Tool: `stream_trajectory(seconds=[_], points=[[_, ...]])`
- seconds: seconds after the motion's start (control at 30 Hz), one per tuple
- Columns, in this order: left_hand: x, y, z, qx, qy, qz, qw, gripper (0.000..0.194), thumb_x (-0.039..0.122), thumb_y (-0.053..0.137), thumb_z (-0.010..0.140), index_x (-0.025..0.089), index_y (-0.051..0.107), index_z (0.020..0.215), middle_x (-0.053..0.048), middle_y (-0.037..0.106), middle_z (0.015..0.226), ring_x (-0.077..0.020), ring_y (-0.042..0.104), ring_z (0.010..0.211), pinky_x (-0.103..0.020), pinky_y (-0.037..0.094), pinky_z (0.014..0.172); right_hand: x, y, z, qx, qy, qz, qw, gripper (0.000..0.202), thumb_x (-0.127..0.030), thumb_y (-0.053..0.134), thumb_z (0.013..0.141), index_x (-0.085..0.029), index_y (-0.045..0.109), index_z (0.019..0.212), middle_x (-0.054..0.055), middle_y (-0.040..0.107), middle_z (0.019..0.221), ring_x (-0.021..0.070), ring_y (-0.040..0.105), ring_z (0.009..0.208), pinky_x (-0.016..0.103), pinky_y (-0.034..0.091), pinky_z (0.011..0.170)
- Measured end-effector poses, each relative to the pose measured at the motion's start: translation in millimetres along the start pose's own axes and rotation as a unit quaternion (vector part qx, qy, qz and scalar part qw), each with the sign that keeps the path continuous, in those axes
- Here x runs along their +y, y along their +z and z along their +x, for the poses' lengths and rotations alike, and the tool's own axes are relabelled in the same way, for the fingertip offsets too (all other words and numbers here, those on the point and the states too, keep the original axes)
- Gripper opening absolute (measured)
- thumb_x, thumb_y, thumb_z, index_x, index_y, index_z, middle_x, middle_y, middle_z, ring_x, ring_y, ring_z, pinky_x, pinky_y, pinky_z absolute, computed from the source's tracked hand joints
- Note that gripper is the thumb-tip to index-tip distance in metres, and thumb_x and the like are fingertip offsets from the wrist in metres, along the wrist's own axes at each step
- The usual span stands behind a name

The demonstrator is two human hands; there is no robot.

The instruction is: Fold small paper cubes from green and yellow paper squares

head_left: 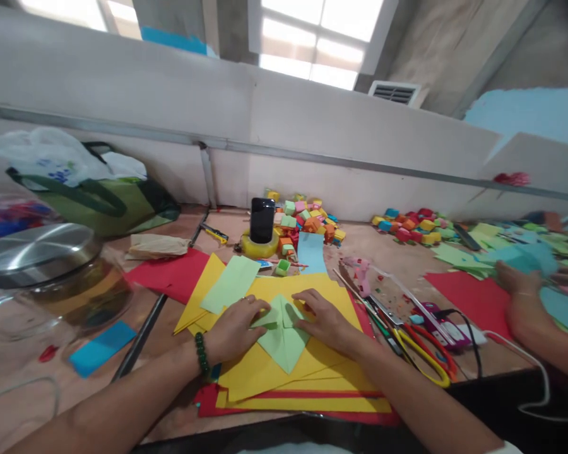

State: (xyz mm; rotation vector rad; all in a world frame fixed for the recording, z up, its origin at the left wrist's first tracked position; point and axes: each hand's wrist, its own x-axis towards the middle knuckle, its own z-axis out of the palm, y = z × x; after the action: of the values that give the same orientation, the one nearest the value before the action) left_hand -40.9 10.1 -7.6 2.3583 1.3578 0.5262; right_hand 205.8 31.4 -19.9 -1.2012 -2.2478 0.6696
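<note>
A folded light-green sheet of paper (pixel 284 350), pointed at its near end, lies on a stack of yellow paper (pixel 322 378) in front of me. My left hand (pixel 239 325), with a green bead bracelet at the wrist, grips the sheet's left flap between thumb and fingers. On the other side, my right hand (pixel 324 321) has its thumb and fingers curled around the right flap. The flaps stand a little raised, with a crease running down the middle. Another light-green sheet (pixel 231 284) rests just beyond my left hand.
Scissors (pixel 421 353), a pink glue gun (pixel 361 274) and cables lie to the right. A phone (pixel 262 221) stands in a yellow tape roll, before a pile of paper cubes (pixel 312 217). A glass jar (pixel 71 296) is at left. A co-worker's hands (pixel 520 284) handle paper at far right.
</note>
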Motion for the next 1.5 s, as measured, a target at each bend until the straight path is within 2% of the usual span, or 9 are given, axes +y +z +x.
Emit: stream_trajectory(seconds=[0.1, 0.3, 0.67, 0.8, 1.0, 1.1, 1.27, 1.37, 1.5], points=[[8.1, -2.9, -4.3, -0.005, 0.089, 0.054, 0.995, 0.02, 0.027, 0.06, 0.083, 0.02, 0.062, 0.102, -0.007, 0.06, 0.099, -0.0219, 0.059, 0.095, -0.034, 0.046, 0.082, 1.6, -0.2, -1.2, -0.002, 0.022, -0.018, 1.0, 0.045, -0.025, 0.068, 0.078, -0.023, 0.054, 0.121, 0.007, 0.058, 0.106, 0.017, 0.059, 0.083, 0.034, 0.053, 0.075], [29.9, -12.6, -15.0, -0.047, 0.164, 0.124, 0.978, 0.077, 0.065, 0.07, 0.066, 0.018, 0.054, 0.124, -0.012, 0.064, 0.104, -0.0281, 0.06, 0.09, -0.039, 0.05, 0.077, -8.4, -4.8, 2.0, -0.009, 0.011, -0.025, 1.0, 0.039, -0.02, 0.065, 0.078, -0.022, 0.058, 0.116, 0.006, 0.06, 0.096, 0.015, 0.058, 0.072, 0.03, 0.051, 0.067], [20.8, -0.6, -11.7, -0.03, 0.239, 0.226, 0.944, 0.03, 0.021, 0.051, 0.09, 0.011, 0.055, 0.118, -0.017, 0.065, 0.11, -0.0262, 0.061, 0.098, -0.042, 0.049, 0.086, -1.2, -15.6, 0.2, -0.045, 0.003, 0.008, 0.999, 0.029, -0.041, 0.051, 0.092, -0.021, 0.062, 0.11, 0.006, 0.065, 0.091, 0.0159, 0.058, 0.073, 0.029, 0.048, 0.068], [17.3, -8.8, -9.9, 0.01, 0.23, 0.197, 0.953, 0.027, 0.007, 0.045, 0.088, 0.013, 0.062, 0.107, -0.013, 0.07, 0.102, -0.0217, 0.064, 0.092, -0.036, 0.052, 0.083, -7.3, -23.1, 1.3, -0.056, -0.013, 0.035, 0.998, 0.028, -0.032, 0.041, 0.095, -0.022, 0.062, 0.11, 0.007, 0.065, 0.1, 0.0193, 0.062, 0.092, 0.032, 0.049, 0.081], [0.2, -14.8, -4.0, 0.172, 0.16, 0.039, 0.971, 0.037, 0.006, 0.041, 0.087, 0.021, 0.068, 0.106, -0.008, 0.067, 0.098, -0.0178, 0.06, 0.093, -0.03, 0.053, 0.078, 3.3, -23.3, 3.2, 0.0, -0.02, 0.114, 0.993, 0.046, -0.019, 0.048, 0.084, -0.025, 0.052, 0.13, 0.01, 0.054, 0.119, 0.0115, 0.06, 0.074, 0.029, 0.053, 0.069], [-2.6, -13.6, -2.9, 0.226, 0.126, 0.01, 0.966, 0.038, 0.007, 0.045, 0.086, 0.025, 0.069, 0.109, -0.006, 0.06, 0.088, -0.0174, 0.056, 0.086, -0.031, 0.051, 0.073, 4.5, -19.9, 2.1, 0.009, 0.028, 0.135, 0.99, 0.059, -0.028, 0.063, 0.079, -0.026, 0.048, 0.137, 0.006, 0.058, 0.105, 0.0109, 0.057, 0.069, 0.028, 0.053, 0.065], [4.4, -14.6, -7.0, 0.23, 0.156, 0.042, 0.96, 0.045, 0.004, 0.041, 0.085, 0.027, 0.071, 0.11, -0.004, 0.051, 0.074, -0.0162, 0.05, 0.074, -0.027, 0.047, 0.064, 0.3, -11.7, 0.5, -0.049, 0.116, 0.293, 0.948, 0.058, -0.035, 0.067, 0.08, -0.026, 0.052, 0.135, -0.003, 0.06, 0.071, 0.0091, 0.052, 0.055, 0.022, 0.049, 0.052], [4.9, -12.4, -9.8, 0.226, 0.163, 0.016, 0.96, 0.044, 0.007, 0.042, 0.087, 0.027, 0.07, 0.113, -0.003, 0.051, 0.072, -0.0146, 0.05, 0.07, -0.024, 0.044, 0.06, 2.0, -8.3, 1.3, -0.048, 0.072, 0.366, 0.926, 0.037, -0.042, 0.067, 0.081, -0.023, 0.07, 0.113, 0.003, 0.069, 0.088, 0.0122, 0.062, 0.07, 0.024, 0.053, 0.063], [2.1, -3.9, -9.5, 0.16, 0.026, -0.13, 0.978, 0.047, 0.023, 0.054, 0.088, 0.022, 0.053, 0.135, 0.004, 0.052, 0.061, -0.0091, 0.044, 0.054, -0.02, 0.042, 0.056, 6.3, -9.8, 1.1, 0.058, -0.043, 0.312, 0.947, 0.033, -0.046, 0.061, 0.087, -0.021, 0.074, 0.105, 0.008, 0.071, 0.093, 0.0164, 0.066, 0.083, 0.028, 0.054, 0.075]])
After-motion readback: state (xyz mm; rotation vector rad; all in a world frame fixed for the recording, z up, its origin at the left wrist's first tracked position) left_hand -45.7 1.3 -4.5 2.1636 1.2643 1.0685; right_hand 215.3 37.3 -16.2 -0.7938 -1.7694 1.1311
